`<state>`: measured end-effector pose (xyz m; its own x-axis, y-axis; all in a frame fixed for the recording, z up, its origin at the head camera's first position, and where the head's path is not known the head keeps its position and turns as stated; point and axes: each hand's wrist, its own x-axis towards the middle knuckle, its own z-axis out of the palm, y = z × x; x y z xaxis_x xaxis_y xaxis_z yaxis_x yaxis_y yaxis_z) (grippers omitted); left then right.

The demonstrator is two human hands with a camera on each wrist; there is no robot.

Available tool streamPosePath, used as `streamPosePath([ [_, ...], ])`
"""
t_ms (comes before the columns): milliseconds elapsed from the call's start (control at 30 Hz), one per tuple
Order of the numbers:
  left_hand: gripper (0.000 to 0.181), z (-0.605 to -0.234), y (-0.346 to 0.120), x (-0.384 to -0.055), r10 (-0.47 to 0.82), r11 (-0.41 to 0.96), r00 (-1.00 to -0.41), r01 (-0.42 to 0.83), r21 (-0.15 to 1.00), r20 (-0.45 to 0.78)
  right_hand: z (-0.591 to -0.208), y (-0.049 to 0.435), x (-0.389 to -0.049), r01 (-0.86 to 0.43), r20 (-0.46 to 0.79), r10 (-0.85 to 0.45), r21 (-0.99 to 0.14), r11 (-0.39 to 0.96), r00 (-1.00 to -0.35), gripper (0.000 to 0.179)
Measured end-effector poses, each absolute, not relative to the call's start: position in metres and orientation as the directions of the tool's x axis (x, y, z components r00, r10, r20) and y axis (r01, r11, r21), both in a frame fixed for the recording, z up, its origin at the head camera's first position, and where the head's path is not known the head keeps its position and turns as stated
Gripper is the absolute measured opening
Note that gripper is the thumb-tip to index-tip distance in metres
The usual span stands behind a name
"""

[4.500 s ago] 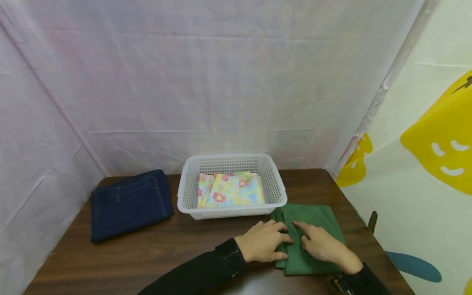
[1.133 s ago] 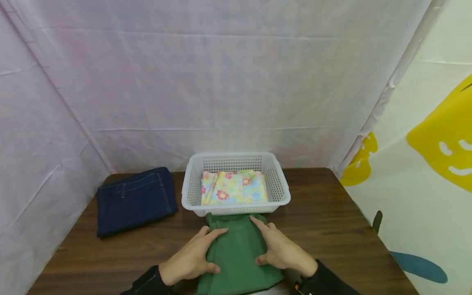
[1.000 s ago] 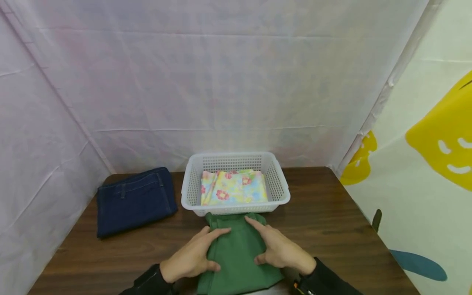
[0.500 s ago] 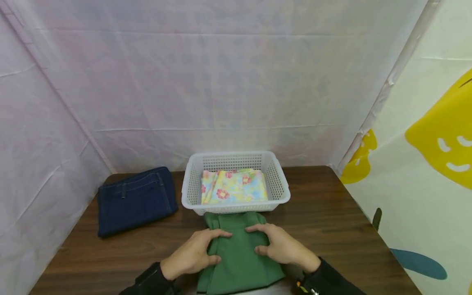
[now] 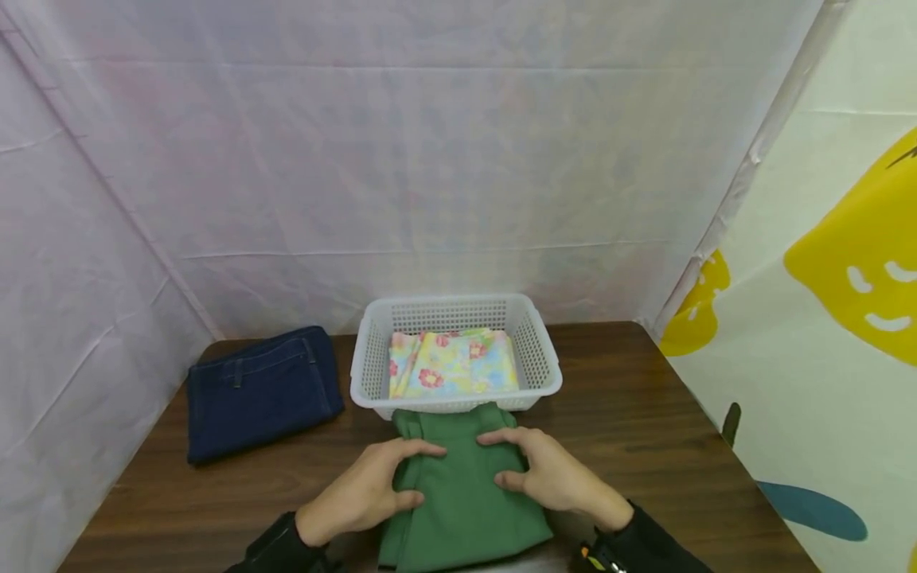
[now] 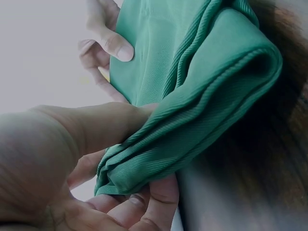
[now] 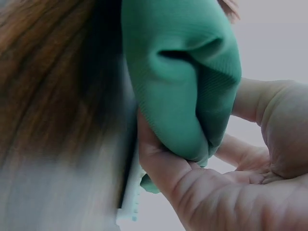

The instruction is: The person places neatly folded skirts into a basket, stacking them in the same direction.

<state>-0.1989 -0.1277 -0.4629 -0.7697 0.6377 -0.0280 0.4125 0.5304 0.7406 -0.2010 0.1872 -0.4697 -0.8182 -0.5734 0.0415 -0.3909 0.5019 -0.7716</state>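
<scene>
Half curled, the left hand [image 5: 361,489] and right hand [image 5: 555,475] grip the green cloth [image 5: 462,505] from both sides (probably against unfolding).

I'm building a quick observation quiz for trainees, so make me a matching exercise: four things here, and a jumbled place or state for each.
Things
1. Green cloth
2. Floral cloth
3. Folded denim
4. White basket

Places and states
A. On the table, left of the container
B. Has walls full of small holes
C. Held by the left hand and right hand
D. Lies inside the container

Right pairs: 1-C, 2-D, 3-A, 4-B
</scene>
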Motion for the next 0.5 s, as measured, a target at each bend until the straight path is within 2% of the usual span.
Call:
streamPosePath([
  [500,0.061,-0.441,-0.132,-0.193,0.647,0.502,-0.762,0.456,0.735,0.03,-0.444,0.191,-0.192,-0.371,0.08,-0.557,-0.822,0.432,-0.827,0.051],
])
